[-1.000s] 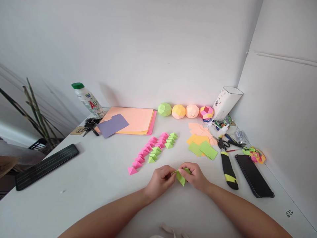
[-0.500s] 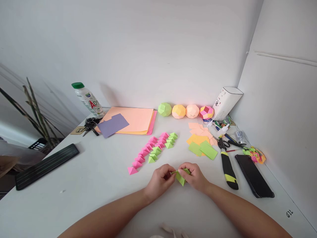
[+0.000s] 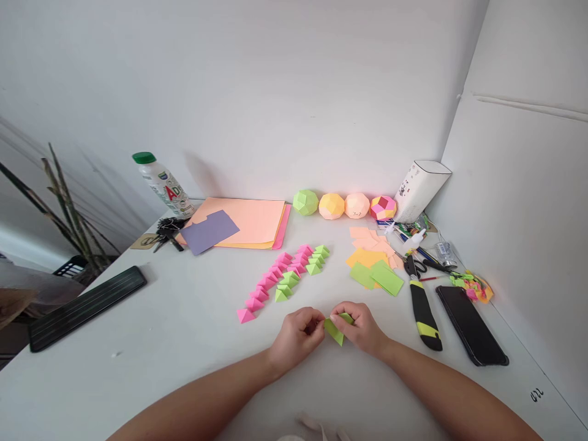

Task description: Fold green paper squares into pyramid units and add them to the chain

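Both hands meet over the white table (image 3: 184, 343) just in front of me. My left hand (image 3: 298, 334) and my right hand (image 3: 361, 327) pinch a small folded green paper piece (image 3: 334, 331) between their fingertips, each with fingers closed on it. Beyond the hands lie rows of folded pink paper units (image 3: 271, 282) and green paper units (image 3: 298, 272), several in each row.
Flat green and orange paper squares (image 3: 374, 266) lie at right, with scissors (image 3: 416, 266), a yellow-black utility knife (image 3: 425, 315) and a black phone (image 3: 471, 324). Paper balls (image 3: 342, 206) line the wall. Coloured sheets (image 3: 243, 223), keys (image 3: 165, 231), a bottle (image 3: 163, 184) and a black strip (image 3: 85, 306) lie left.
My left fingers have closed in over the left tip of the green piece, which now looks more tightly folded. The arms and everything else on the table stay put.
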